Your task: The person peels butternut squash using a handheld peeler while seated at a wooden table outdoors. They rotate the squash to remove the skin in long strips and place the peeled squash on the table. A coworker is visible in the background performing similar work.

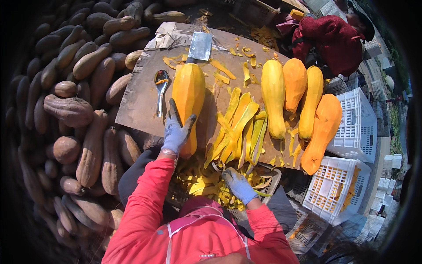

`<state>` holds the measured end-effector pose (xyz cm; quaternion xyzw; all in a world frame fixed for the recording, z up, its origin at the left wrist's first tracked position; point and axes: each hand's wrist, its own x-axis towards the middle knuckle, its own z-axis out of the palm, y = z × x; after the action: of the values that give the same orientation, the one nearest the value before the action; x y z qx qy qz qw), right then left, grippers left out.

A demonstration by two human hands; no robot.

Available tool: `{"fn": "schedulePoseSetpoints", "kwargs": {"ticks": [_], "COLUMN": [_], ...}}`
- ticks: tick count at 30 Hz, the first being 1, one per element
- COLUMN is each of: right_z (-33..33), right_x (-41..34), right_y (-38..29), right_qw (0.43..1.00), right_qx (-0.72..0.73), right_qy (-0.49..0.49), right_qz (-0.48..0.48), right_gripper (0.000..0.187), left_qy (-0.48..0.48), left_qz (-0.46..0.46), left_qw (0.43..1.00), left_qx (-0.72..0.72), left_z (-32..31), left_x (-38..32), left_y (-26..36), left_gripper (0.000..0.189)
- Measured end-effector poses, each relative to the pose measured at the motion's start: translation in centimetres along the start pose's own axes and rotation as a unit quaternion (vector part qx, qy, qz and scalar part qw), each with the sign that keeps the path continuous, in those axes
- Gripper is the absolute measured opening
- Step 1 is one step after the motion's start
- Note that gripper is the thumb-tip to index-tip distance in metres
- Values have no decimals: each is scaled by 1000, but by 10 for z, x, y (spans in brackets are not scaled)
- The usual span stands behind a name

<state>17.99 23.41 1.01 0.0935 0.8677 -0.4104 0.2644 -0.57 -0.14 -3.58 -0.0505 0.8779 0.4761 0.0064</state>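
A peeled yellow squash (188, 89) lies lengthwise on a wooden board (138, 99). My gloved left hand (178, 128) rests on its narrower lower part, fingers spread over it. My gloved right hand (239, 184) is at the board's near edge, curled around the handle of what looks like a peeler (217, 166), partly hidden by the fingers. Long yellow peel strips (235, 125) lie between the hands. A cleaver (200, 46) lies beyond the squash, and a metal spoon (161, 90) with orange pulp lies to its left. Several peeled squashes (273, 95) lie at the board's right.
Unpeeled squashes (92, 148) are heaped at the left. A crate of peelings (275, 181) stands below the board's near edge. White plastic crates (324, 188) stand at the right, one with orange pieces. A co-worker in red (324, 43) is at the far right.
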Motion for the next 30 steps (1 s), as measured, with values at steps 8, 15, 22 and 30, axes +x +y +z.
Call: {"fn": "schedulePoseSetpoints", "kwargs": {"ticks": [8,15,22,30], "right_z": [-57,-35,75,-27], "right_x": [229,285,47,186], "right_y": [-59,-114,-18,-69], "right_qw": [986,974,987,987], "right_qx": [110,82,110,94], "right_qy": [99,169,-72,79], "right_qz": [-74,-125,-88,-103], "right_gripper": [44,39,33,34], "left_qy": [-70,-61,-62,-48], "left_qz": [-40,-84,-99,-85], "left_qw": [964,947,936,951], "left_qx": [-254,-305,-332,-292], "left_z": [-13,-3,-10,-11], "left_x": [10,13,18,20], "left_y": [-1,-20,-25,-38], "left_gripper": [99,92,78,67]}}
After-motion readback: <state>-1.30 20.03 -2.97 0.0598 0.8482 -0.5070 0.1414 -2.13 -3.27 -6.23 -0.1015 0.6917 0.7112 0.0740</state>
